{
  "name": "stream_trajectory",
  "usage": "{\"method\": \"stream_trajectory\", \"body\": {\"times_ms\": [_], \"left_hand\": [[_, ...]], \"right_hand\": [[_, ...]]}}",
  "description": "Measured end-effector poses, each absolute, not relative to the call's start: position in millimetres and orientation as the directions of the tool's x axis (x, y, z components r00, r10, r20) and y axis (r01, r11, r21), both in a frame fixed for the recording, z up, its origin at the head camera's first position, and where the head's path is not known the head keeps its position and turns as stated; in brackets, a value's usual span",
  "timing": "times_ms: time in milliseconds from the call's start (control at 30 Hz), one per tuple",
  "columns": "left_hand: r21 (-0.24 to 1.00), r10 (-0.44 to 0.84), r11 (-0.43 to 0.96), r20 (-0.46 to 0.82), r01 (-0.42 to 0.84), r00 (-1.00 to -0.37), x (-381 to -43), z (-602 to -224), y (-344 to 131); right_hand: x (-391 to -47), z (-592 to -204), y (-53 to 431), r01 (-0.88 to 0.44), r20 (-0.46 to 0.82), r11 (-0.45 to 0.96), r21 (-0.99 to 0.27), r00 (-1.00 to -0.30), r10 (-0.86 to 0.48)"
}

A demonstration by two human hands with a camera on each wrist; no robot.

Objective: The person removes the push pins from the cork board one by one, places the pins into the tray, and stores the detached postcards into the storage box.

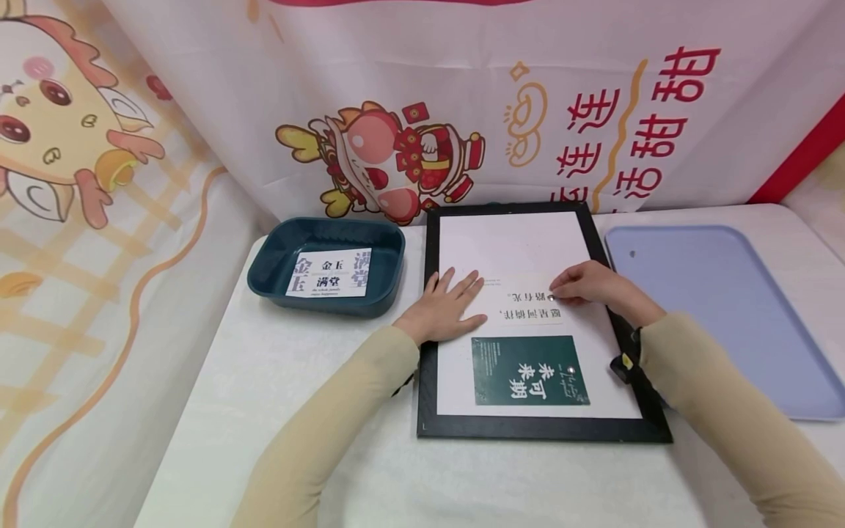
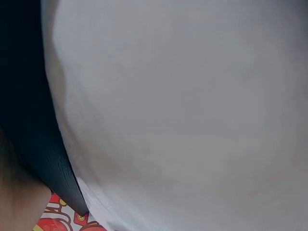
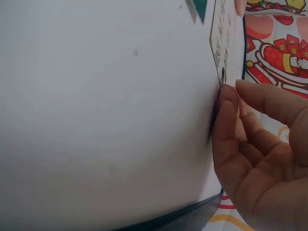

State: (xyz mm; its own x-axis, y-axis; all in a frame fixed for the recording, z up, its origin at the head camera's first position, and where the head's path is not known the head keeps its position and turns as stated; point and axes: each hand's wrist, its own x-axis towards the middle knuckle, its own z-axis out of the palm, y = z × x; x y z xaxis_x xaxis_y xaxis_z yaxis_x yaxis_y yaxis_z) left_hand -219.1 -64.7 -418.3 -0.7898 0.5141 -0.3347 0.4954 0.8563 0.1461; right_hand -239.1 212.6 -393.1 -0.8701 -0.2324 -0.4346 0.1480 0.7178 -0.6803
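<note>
A white card (image 1: 528, 308) with printed characters lies on the white board (image 1: 515, 238) inside a black frame (image 1: 541, 429). My left hand (image 1: 445, 308) rests spread over the card's left end and the frame's left side. At the card's right end, the thumb and curled forefinger of my right hand (image 1: 597, 290) pinch its edge, beside a small round spot. That spot looks dark in the right wrist view, close above the fingertips (image 3: 227, 96). Below the white card lies a dark green card (image 1: 528, 370) with white lettering and a small white round spot.
Left of the frame stands a dark teal basin (image 1: 264, 275) with a printed white card (image 1: 330, 273) inside. A pale blue tray (image 1: 719, 308) lies to the right, under my right forearm. Behind hangs a printed cloth (image 1: 502, 44); white cloth (image 1: 317, 352) covers the table.
</note>
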Motion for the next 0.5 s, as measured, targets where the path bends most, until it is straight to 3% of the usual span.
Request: {"method": "stream_trajectory", "body": {"times_ms": [500], "left_hand": [[0.153,0.517,0.855,-0.324,0.496,-0.792,-218.3,-418.5,-65.0]], "right_hand": [[-237.3,-395.8,207.6,0.126,-0.413,0.751,-0.648,-0.887,-0.208]]}}
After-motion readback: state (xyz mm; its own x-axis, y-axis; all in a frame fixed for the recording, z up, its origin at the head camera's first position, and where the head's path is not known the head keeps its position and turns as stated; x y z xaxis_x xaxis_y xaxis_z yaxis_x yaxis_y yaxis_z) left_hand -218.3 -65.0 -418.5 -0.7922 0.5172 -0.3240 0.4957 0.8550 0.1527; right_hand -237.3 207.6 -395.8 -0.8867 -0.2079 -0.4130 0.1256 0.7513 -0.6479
